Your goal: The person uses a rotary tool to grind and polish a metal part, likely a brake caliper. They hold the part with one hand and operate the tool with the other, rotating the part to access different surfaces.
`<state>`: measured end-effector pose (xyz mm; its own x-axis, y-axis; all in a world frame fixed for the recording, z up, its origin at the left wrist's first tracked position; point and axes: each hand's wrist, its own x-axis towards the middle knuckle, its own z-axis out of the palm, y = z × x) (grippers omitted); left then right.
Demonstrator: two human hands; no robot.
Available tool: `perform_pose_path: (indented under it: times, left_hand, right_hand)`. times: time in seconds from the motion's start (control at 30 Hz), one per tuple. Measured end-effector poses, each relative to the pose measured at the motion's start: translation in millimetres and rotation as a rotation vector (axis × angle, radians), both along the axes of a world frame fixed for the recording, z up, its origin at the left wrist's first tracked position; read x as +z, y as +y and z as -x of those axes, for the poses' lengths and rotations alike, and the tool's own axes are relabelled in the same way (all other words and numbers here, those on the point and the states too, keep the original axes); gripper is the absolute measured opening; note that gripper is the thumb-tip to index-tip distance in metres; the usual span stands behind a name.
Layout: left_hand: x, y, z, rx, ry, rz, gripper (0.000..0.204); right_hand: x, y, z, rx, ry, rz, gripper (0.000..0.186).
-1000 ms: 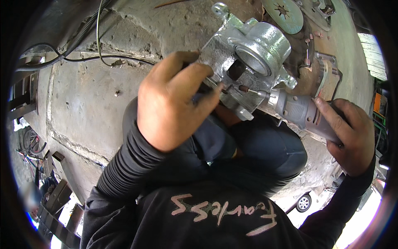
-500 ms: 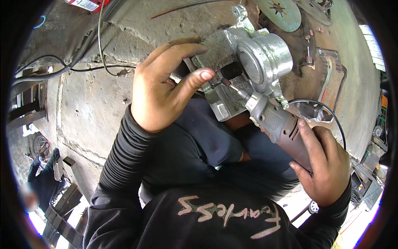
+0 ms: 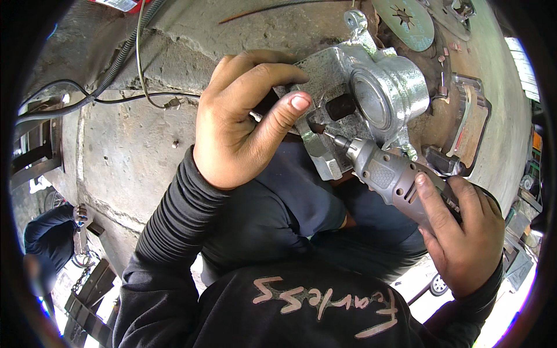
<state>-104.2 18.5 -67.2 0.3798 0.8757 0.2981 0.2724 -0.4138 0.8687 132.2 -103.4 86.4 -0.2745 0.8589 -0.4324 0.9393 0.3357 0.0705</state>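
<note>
A silver metal brake caliper [image 3: 393, 87] with a round piston face is held up in front of me. My left hand [image 3: 243, 116] grips its left side, fingers over the far edge and thumb on the near side. From the right, my right hand [image 3: 461, 232] is wrapped round the body of a grey and brown rotary tool [image 3: 386, 171], index finger laid along it. The tool's thin tip reaches the caliper's frame beside a rectangular opening, close to my left thumb. Whether the bit touches the metal, I cannot tell.
Beyond the caliper, a pale round disc [image 3: 404, 23] with a star-shaped hole lies on the concrete floor. A brake pad [image 3: 469, 127] rests at right. A ribbed black hose [image 3: 119, 72] and thin cables run at left. Another person [image 3: 49, 238] is at far left.
The caliper, both my hands and the rotary tool have shifted right and slightly nearer. The background has shifted a little too. The other person's arm at far left has changed position.
</note>
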Motion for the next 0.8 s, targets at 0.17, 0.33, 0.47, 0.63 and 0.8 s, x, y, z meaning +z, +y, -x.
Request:
perform_pose_path:
  times: [0.17, 0.33, 0.47, 0.63, 0.8]
  left_hand:
    - [-1, -1, -1, 0.008, -0.038, 0.038, 0.023]
    - [-1, -1, 0, 0.016, -0.029, 0.039, 0.025]
    - [-1, -1, 0, 0.015, -0.029, 0.032, 0.025]
    - [-1, -1, -1, 0.019, -0.019, 0.030, 0.024]
    - [-1, -1, -1, 0.014, -0.032, 0.034, 0.023]
  right_hand:
    - [-6, 0, 3, -0.024, 0.057, -0.028, 0.080]
    - [-13, -4, 3, -0.052, 0.108, -0.048, 0.082]
    - [-7, -5, 1, -0.013, 0.065, -0.032, 0.082]
    - [-8, -1, -1, 0.009, 0.072, -0.047, 0.082]
    - [-6, 2, -2, 0.018, 0.065, -0.036, 0.081]
